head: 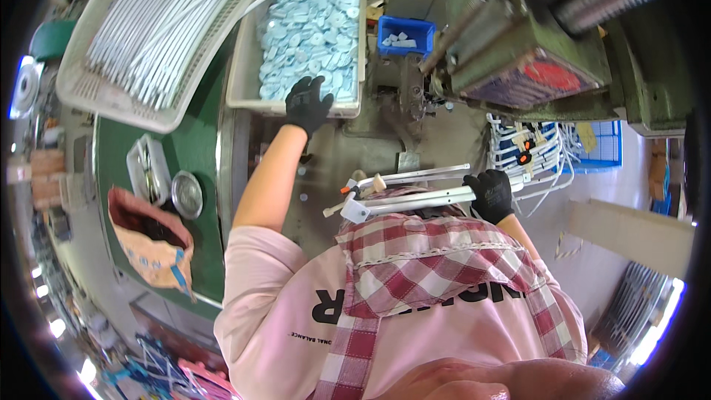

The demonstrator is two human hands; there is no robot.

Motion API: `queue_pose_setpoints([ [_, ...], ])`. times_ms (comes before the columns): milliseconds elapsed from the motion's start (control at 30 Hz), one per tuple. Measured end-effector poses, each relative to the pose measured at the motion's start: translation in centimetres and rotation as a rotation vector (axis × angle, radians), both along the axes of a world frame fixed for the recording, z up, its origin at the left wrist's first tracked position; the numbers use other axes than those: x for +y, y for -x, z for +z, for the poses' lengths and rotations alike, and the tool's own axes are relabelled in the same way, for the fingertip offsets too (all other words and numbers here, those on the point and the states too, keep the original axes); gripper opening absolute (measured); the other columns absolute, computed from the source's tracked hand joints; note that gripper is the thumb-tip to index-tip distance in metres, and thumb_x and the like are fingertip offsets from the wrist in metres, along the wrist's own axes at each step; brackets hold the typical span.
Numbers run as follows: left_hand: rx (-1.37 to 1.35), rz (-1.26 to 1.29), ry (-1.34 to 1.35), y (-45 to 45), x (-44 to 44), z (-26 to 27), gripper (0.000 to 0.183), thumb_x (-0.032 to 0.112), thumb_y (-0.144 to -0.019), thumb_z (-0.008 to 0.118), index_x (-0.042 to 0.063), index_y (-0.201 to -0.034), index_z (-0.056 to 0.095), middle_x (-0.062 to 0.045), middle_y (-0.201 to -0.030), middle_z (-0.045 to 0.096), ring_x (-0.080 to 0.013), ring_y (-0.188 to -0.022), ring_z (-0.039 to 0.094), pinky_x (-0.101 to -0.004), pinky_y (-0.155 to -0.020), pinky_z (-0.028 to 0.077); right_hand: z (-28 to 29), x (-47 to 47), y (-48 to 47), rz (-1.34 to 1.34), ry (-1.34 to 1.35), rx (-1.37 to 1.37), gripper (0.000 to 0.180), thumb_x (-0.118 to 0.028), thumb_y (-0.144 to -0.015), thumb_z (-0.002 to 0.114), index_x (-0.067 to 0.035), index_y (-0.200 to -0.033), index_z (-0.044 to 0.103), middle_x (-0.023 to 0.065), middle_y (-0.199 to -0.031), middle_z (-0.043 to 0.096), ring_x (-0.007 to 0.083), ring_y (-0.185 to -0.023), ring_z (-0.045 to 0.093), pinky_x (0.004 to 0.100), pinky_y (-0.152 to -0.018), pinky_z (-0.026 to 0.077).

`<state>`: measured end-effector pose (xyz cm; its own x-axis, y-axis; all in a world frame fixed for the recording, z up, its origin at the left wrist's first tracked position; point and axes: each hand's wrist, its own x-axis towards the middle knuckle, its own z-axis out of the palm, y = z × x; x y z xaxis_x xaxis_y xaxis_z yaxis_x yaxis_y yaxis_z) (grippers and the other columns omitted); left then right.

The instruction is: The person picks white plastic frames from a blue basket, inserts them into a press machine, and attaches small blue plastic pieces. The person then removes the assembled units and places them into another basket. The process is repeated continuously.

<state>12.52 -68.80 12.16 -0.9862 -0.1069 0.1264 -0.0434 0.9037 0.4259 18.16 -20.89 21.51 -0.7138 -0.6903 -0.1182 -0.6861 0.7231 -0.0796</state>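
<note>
My left hand, in a black glove, is over the front rim of a cream plastic bin. Its fingers are apart and reach over light blue plastic pieces, many of them rounded; whether the fingertips touch them I cannot tell. No piece shows in that hand. Also gloved in black, my right hand grips a white metal tube frame near its right end. The frame lies across the front of my body, with a white plastic fitting and a small orange part at its left end.
A basket of white tubes stands upper left on a green table, above an open sack, a metal bowl and a clear container. Ahead are a blue bin and a green machine. White frames gather at right.
</note>
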Motion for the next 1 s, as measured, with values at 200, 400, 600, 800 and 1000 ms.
queue_pose_setpoints([
  [200,-0.978,-0.313,0.168,10.6,-5.9,-11.9,0.09,0.068,-0.078,0.061,0.014,-0.147,0.042,-0.017,-0.15,0.044,-0.0352,-0.135,0.045,-0.0456,-0.111,0.038,1.2,-2.6,-3.7,-0.2,-0.026,-0.011,0.028,-0.027,-0.068,0.071,-0.019,-0.095,0.067,0.0055,-0.077,0.062,0.0284,-0.075,0.062,0.043,-0.068,0.047],
  [400,-1.221,-0.573,0.316,13.8,-2.2,-13.9,0.081,0.067,-0.079,0.058,0.016,-0.141,0.053,-0.009,-0.146,0.051,-0.03,-0.129,0.052,-0.0453,-0.108,0.041,0.9,-3.9,-6.3,-0.375,-0.059,-0.082,0.039,-0.041,-0.067,0.075,-0.019,-0.098,0.068,0.0057,-0.078,0.066,0.0273,-0.077,0.065,0.0427,-0.07,0.048],
  [600,-1.062,-0.716,0.246,11.7,-2.0,-9.0,0.05,0.045,-0.083,0.058,0.013,-0.121,0.066,-0.011,-0.132,0.061,-0.0306,-0.117,0.061,-0.043,-0.099,0.048,-1.0,-3.9,-5.5,-0.309,0.029,-0.08,0.044,-0.043,-0.062,0.076,-0.019,-0.098,0.068,0.0066,-0.077,0.064,0.0283,-0.076,0.064,0.0435,-0.071,0.047],
  [800,-0.495,-0.258,-0.159,6.5,-2.5,-2.7,0.035,0.028,-0.079,0.067,0.01,-0.109,0.064,-0.017,-0.107,0.069,-0.0343,-0.103,0.065,-0.0426,-0.089,0.051,-1.3,-4.0,-2.8,-0.172,0.108,-0.067,0.052,-0.058,-0.063,0.076,-0.02,-0.098,0.067,0.0067,-0.079,0.064,0.0288,-0.079,0.063,0.0442,-0.074,0.046],
  [1000,-0.267,-0.268,-1.198,2.8,11.8,10.7,0.035,0.024,-0.089,0.073,0.005,-0.115,0.06,-0.004,-0.09,0.066,-0.0114,-0.072,0.062,-0.0267,-0.062,0.051,-1.6,-3.4,0.0,-0.026,0.13,-0.074,0.049,-0.057,-0.071,0.072,-0.018,-0.1,0.066,0.0072,-0.085,0.066,0.029,-0.085,0.062,0.0441,-0.08,0.046],
])
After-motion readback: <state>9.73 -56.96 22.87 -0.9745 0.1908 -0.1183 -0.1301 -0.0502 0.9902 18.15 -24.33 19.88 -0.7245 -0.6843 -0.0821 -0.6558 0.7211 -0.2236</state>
